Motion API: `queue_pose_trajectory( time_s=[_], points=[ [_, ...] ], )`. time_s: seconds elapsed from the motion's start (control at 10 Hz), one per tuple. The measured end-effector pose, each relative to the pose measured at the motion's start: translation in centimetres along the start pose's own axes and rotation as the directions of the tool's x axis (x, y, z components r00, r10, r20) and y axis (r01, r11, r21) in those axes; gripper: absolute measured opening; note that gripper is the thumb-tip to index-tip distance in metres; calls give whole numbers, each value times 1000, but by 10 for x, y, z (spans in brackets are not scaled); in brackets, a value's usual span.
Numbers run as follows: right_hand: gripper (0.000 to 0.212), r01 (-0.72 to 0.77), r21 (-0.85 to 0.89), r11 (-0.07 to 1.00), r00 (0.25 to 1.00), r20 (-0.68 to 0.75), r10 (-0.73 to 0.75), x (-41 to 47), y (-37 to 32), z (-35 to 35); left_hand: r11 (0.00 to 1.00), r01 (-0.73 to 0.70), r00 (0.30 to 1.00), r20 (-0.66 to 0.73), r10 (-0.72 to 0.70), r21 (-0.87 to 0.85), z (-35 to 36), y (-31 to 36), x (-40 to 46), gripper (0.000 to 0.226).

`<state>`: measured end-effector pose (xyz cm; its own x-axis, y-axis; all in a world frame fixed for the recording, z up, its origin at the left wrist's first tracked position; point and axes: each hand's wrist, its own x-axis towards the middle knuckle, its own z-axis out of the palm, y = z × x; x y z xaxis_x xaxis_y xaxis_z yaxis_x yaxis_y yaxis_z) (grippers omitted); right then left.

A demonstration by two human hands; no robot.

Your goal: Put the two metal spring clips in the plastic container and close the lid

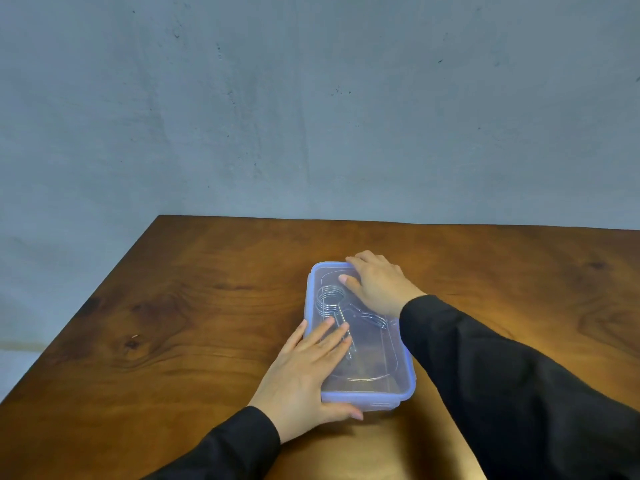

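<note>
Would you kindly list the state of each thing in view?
Lid: on the container, pressed by both hands.
Container: on the table, covered.
Spring clips: inside, under the lid.
Left hand: flat on lid.
Right hand: flat on lid.

Plain room: wood table [207,306] agst bare grey wall [311,98].

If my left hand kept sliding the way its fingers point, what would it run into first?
Probably the right hand. The left hand lies flat on the lid, fingers pointing up-right across it; only bare lid lies between, though depth is hard to judge.
</note>
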<state>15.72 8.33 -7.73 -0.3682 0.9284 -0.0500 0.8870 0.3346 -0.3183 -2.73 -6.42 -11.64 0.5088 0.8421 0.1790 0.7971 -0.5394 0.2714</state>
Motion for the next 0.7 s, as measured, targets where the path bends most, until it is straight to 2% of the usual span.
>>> queue_pose_trajectory(
  time_s=[0.1,0.3,0.5,0.6,0.7],
  points=[
    [54,-12,-2,1000,993,-118,12,0,0,11,995,-63,997,-43,67,79,4,-2,0,93],
    [48,-49,6,999,990,-132,50,5,-1,12,951,-209,955,-161,248,227,15,-7,0,65],
    [49,-53,-1,999,989,-136,52,4,0,13,945,-221,938,-215,274,241,14,-7,-1,61],
    [52,-43,25,999,990,-132,46,5,2,14,959,-200,951,-197,240,202,11,-5,-1,63],
    [52,-31,214,976,986,-154,65,-3,6,13,972,-193,965,-151,213,134,11,-6,-2,71]
  ],
)
